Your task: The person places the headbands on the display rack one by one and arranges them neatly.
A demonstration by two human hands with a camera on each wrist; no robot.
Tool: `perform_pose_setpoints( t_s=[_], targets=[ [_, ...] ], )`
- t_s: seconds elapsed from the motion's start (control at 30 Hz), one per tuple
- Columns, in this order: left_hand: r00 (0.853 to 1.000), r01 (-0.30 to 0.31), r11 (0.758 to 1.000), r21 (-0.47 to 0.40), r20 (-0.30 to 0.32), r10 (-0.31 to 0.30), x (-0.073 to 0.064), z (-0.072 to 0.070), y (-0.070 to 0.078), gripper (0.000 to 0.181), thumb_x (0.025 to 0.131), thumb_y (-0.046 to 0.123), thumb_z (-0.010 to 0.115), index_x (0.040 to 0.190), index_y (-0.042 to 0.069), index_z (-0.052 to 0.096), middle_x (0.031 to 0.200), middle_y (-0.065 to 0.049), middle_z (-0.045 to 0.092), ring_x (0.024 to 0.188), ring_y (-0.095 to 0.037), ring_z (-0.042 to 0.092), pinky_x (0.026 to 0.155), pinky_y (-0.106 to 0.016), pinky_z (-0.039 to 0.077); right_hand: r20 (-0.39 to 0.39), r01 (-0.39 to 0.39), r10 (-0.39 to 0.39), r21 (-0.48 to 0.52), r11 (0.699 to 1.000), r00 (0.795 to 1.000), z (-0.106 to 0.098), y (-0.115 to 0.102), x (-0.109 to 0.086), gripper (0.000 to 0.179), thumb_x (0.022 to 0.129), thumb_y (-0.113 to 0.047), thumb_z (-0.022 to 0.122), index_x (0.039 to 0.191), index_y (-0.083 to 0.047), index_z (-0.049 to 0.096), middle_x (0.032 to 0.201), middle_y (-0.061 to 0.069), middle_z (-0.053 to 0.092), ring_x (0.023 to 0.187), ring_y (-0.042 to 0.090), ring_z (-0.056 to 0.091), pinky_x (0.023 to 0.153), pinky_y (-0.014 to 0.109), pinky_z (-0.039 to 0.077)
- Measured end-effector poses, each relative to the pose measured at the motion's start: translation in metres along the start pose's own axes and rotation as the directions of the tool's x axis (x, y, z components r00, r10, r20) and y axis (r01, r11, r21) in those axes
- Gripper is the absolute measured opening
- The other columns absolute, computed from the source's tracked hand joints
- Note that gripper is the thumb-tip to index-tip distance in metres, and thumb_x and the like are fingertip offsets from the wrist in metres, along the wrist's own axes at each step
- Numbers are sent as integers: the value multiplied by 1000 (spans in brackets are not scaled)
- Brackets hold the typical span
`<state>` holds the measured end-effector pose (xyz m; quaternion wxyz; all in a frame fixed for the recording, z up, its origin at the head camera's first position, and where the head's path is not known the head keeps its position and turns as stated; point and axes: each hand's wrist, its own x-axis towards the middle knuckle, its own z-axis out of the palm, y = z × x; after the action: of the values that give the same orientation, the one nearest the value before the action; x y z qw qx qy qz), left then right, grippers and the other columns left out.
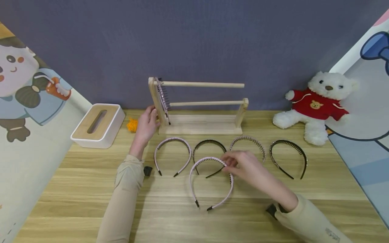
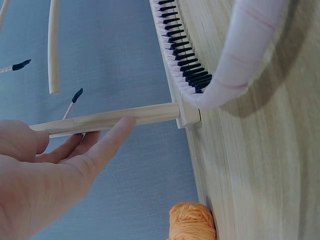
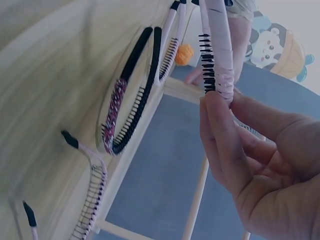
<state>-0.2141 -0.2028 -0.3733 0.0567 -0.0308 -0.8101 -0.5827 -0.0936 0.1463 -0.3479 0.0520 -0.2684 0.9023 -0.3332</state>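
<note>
My right hand (image 1: 244, 165) pinches a pale pink headband (image 1: 191, 182) by its right upper side, thumb against fingers. In the right wrist view, the hand (image 3: 250, 150) holds the wrapped pink band (image 3: 220, 55), with its dark comb teeth showing. At the wooden rack (image 1: 200, 128), my left hand (image 1: 148, 124) grips the left upright; the left wrist view shows the fingers (image 2: 112, 145) along and behind that post (image 2: 155, 113). A pink beaded headband (image 1: 163, 98) hangs on the rack's rods beside the upright.
On the table behind the held band lie a pink headband (image 1: 155, 157), a black one (image 1: 209, 141), a beaded one (image 1: 247, 138) and a dark one (image 1: 288, 143). A tissue box (image 1: 106, 140) and orange yarn ball (image 1: 132, 125) stand left, a teddy bear (image 1: 316, 104) right.
</note>
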Motion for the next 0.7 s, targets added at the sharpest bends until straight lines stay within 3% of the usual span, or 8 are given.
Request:
perform_pose_setpoints(
  t_s=[0.4,0.7],
  targets=[
    [1000,7,1000,-8,2,-7,-2,-1,2,50,120,21,34,162,-7,37,157,-32,45,142,-45,51,113,-52,53,-92,10,-17,-74,997,996,-25,2,3,21,89,-4,88,106,0,78,88,-2,74,78,13,71,66,32,64],
    [1000,-1,1000,-13,7,1,-3,-1,3,51,120,22,34,162,-6,36,158,-32,45,142,-45,51,113,-53,53,-136,-22,14,-62,998,991,-41,6,8,20,90,-3,87,108,1,78,88,1,76,79,18,72,66,28,63]
  ],
)
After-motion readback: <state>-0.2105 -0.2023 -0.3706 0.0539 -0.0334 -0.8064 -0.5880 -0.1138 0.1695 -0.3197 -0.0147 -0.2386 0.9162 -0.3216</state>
